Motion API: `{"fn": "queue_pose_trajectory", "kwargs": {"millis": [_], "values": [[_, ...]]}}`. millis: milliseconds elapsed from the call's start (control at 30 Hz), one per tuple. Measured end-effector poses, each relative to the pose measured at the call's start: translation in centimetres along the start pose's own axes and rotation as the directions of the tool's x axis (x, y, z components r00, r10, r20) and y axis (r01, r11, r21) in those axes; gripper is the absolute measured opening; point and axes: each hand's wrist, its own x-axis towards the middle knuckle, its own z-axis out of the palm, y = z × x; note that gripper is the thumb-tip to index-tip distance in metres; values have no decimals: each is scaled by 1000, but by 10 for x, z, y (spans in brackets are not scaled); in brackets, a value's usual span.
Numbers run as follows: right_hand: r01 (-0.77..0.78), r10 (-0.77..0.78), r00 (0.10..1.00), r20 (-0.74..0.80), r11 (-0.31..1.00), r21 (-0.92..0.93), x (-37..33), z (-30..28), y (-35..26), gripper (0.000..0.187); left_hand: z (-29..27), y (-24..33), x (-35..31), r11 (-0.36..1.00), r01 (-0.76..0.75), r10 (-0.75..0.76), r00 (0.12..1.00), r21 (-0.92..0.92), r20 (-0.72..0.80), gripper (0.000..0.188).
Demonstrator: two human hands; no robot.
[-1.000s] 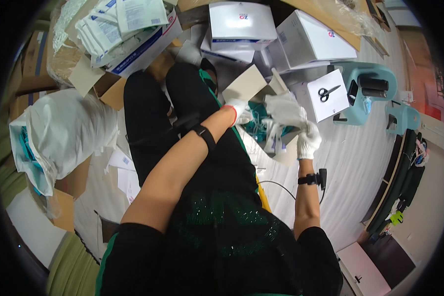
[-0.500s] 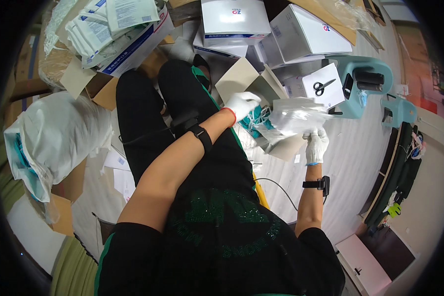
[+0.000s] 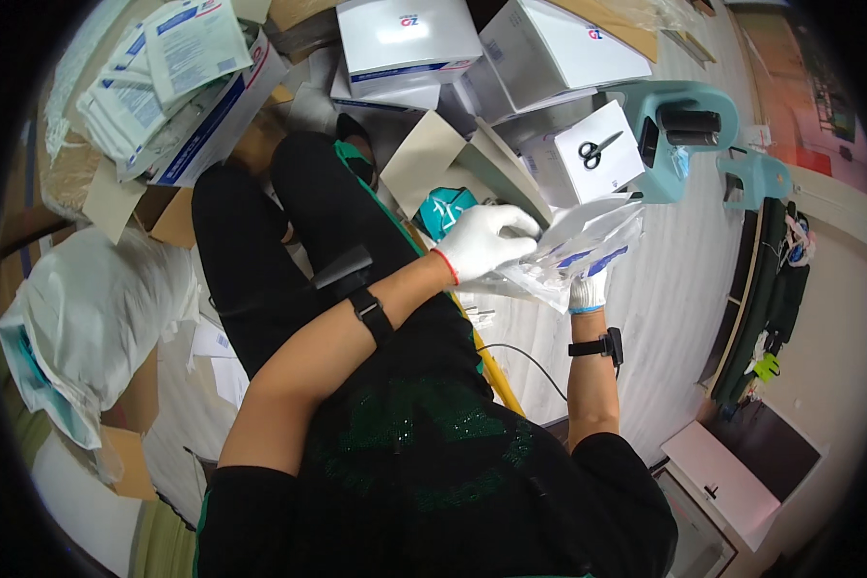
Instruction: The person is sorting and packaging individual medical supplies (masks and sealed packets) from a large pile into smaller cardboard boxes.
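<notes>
My left hand, in a white glove with a red cuff, is curled with its thumb and fingertips at the near left edge of a clear plastic bag with blue print. My right hand, gloved in white with a blue cuff, grips the bag from below and is mostly hidden behind it. The bag is tilted and partly spread over an open cardboard box. Inside that box, just beyond my left hand, lies a teal folded item with white marks.
Black scissors lie on a white box beside a teal plastic stool. Larger white cartons stand at the back. A carton of flat packets is at far left, above a large white bag. A cable crosses the floor.
The plastic bag has turned and spread, showing its blue print. My left hand has moved to the bag's edge, away from the teal masks with white loops. The whole view has shifted.
</notes>
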Motion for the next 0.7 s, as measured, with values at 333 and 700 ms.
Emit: {"fn": "queue_pose_trajectory", "kwargs": {"millis": [333, 700], "values": [[-161, 291, 957, -26, 600, 784, 160, -69, 5, 37, -55, -55, 20, 863, -23, -301, 778, -504, -551, 18], [171, 228, 953, -199, 139, 975, 491, -125, -212, 34, -89, -62, -10, 825, 165, -414, 827, -540, -380, 28]]}}
